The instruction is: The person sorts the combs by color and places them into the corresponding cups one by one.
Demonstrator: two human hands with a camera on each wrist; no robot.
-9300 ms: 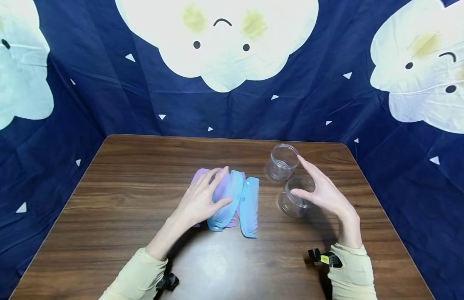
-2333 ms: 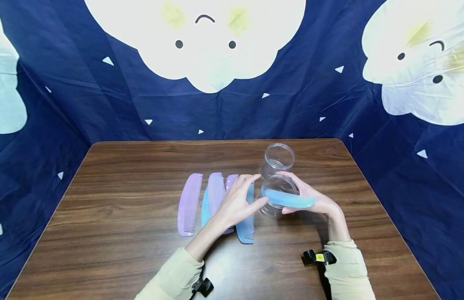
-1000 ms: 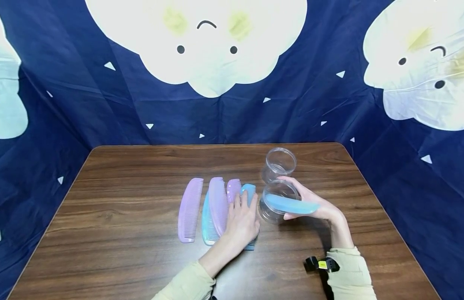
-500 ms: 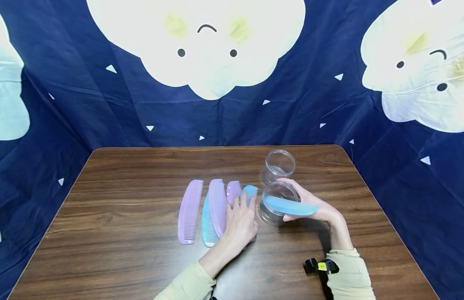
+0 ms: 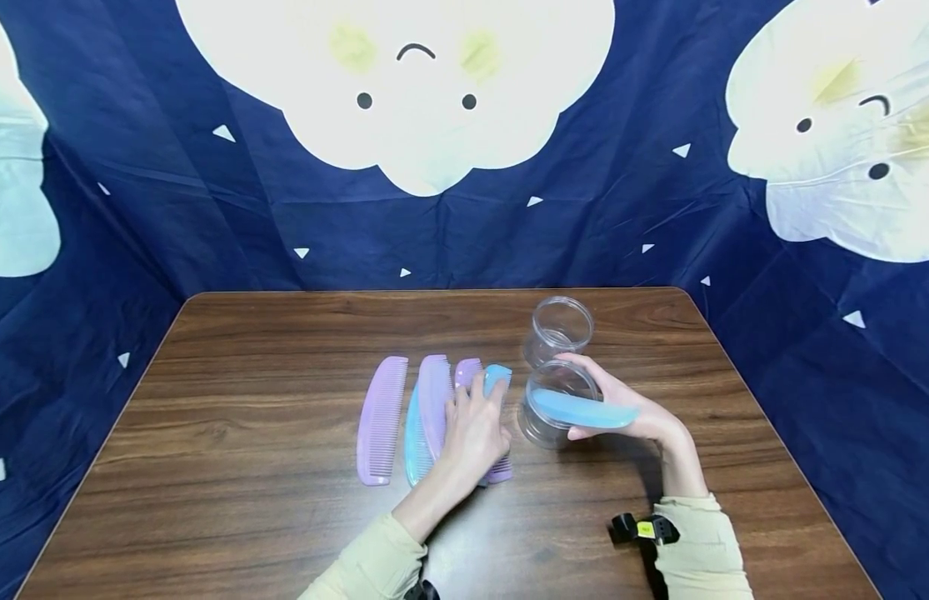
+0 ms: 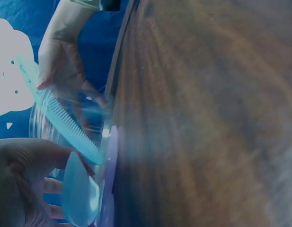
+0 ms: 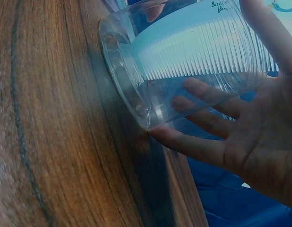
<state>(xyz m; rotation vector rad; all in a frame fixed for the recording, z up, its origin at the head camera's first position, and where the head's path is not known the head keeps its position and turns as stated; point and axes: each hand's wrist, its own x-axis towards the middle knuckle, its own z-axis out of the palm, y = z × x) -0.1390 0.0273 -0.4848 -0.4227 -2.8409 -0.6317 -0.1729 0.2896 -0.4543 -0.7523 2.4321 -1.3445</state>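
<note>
My left hand (image 5: 475, 425) lies on a row of combs and grips a blue comb (image 5: 497, 377), whose far tip shows past the fingertips. In the left wrist view that blue comb (image 6: 79, 198) sits between thumb and fingers. My right hand (image 5: 629, 412) is curled round a clear jar (image 5: 542, 421) standing on the table, and a second blue comb (image 5: 584, 410) lies across its mouth against the palm. In the right wrist view the fingers (image 7: 207, 118) wrap the jar (image 7: 136, 71), and the comb (image 7: 198, 52) shows through the wall.
Another clear jar (image 5: 557, 327) stands open just behind the held one. A purple comb (image 5: 382, 421), a lilac comb (image 5: 432, 400) over a light blue one (image 5: 413, 433), and a small purple comb (image 5: 466, 372) lie left of my hand on the wooden table (image 5: 247, 375). Blue cloth walls surround it.
My left hand came down on the rightmost blue comb and has closed on it, lifting its near end; a purple comb end now shows beneath. The right hand, jar and comb have stayed put.
</note>
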